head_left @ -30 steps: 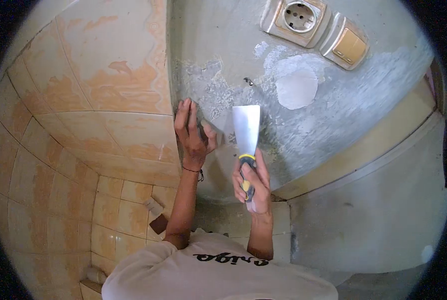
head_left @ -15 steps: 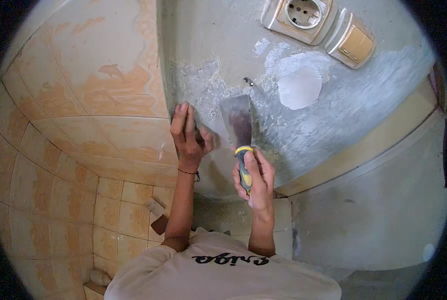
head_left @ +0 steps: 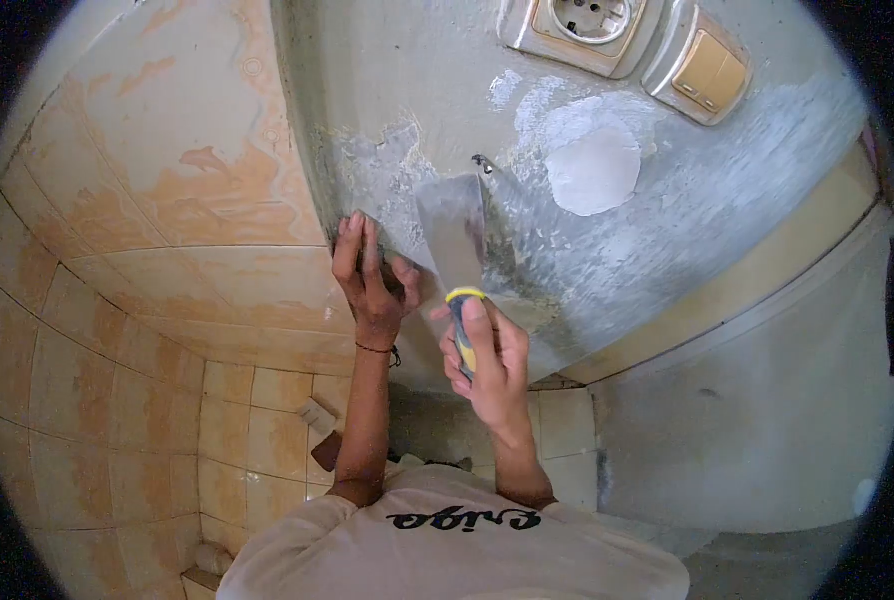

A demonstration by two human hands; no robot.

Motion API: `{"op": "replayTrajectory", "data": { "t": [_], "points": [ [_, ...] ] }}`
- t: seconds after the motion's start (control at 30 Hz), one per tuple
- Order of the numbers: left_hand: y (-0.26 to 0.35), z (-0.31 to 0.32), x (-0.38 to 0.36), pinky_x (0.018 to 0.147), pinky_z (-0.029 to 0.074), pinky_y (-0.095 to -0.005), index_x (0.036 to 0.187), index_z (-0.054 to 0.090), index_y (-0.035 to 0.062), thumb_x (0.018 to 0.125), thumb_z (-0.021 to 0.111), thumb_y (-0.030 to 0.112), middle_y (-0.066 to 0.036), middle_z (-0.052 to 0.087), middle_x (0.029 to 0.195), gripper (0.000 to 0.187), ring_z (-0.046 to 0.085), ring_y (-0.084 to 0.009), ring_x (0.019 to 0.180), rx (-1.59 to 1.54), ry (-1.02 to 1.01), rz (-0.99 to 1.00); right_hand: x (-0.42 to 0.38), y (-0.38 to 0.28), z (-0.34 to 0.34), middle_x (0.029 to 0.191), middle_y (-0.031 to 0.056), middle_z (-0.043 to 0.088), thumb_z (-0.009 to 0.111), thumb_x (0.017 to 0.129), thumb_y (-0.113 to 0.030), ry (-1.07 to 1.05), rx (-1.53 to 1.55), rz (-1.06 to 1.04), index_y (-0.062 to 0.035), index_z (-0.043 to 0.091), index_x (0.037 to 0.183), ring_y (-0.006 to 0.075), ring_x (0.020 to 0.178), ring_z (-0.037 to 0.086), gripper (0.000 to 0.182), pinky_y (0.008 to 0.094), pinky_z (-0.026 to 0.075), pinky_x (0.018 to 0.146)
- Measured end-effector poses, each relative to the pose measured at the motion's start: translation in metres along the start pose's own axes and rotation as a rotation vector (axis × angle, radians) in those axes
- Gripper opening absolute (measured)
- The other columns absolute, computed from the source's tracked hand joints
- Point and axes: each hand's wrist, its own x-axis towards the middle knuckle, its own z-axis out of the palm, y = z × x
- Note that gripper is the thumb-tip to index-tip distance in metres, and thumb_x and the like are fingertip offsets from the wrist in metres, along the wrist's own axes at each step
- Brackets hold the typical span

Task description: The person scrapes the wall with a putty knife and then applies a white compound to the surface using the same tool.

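Note:
My right hand [head_left: 489,362] is wrapped round the grey and yellow handle of a putty knife [head_left: 454,232]. The wide metal blade points up and lies at the rough, patchy part of the grey wall [head_left: 382,85], just below a small dark hole or fitting [head_left: 483,164]. My left hand [head_left: 372,280] rests against the wall beside the tile edge, left of the blade, with its fingers spread; its palm side is hidden. A smooth white patch [head_left: 594,170] is on the wall to the right of the blade.
A socket [head_left: 589,18] and a light switch [head_left: 709,72] are at the top right. Patterned tiles [head_left: 187,200] cover the left wall. A ledge [head_left: 727,280] runs along the right. Small pale and brown items [head_left: 319,416] lie at the lower left.
The putty knife and my right hand have moved a little left, and the blade is tilted more to the left. My left hand stays at the wall. The view has shifted slightly.

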Motion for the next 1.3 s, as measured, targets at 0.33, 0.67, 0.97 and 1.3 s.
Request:
{"op": "replayTrajectory", "data": {
  "t": [0.33,0.67,0.97,1.3],
  "points": [
    [0.002,-0.002,0.003,0.109,0.043,-0.0508,0.13,0.052,-0.0116,0.085,0.052,0.01,-0.024,0.047,0.136,0.05,0.047,-0.0384,0.126,-0.015,-0.006,0.002,-0.006,0.022,-0.042,0.082,0.0066,0.045,0.047,0.103,-0.026,-0.113,0.751,-0.016,-0.014,0.036,0.137,0.0082,0.059,0.043,0.038,0.0193,0.031,0.038],
    [0.006,-0.004,0.006,0.11,0.042,-0.0512,0.131,0.051,-0.0105,0.084,0.052,0.007,-0.024,0.046,0.137,0.05,0.046,-0.0392,0.128,-0.016,-0.024,-0.014,-0.005,0.008,-0.036,0.086,0.0059,0.041,0.046,0.104,-0.033,-0.216,0.629,-0.041,-0.0244,0.015,0.159,0.005,0.042,0.029,0.063,0.0161,0.023,0.029],
    [0.005,-0.002,0.005,0.114,0.034,-0.0514,0.138,0.047,-0.0074,0.089,0.05,0.013,-0.023,0.043,0.144,0.054,0.042,-0.0394,0.134,-0.046,-0.007,-0.022,-0.015,0.003,-0.031,0.082,0.0048,0.043,0.045,0.105,-0.032,-0.101,0.653,0.031,-0.0248,0.022,0.158,0.0042,0.044,0.031,0.059,0.0164,0.021,0.03],
    [0.007,-0.001,0.009,0.11,0.041,-0.0527,0.133,0.049,-0.0102,0.084,0.05,0.007,-0.023,0.045,0.138,0.052,0.046,-0.039,0.129,0.0,-0.005,-0.008,-0.013,0.0,-0.029,0.082,0.0054,0.045,0.045,0.105,-0.031,-0.137,0.663,0.037,-0.0245,0.023,0.158,0.0041,0.044,0.031,0.057,0.0167,0.021,0.03]
  ]
}}
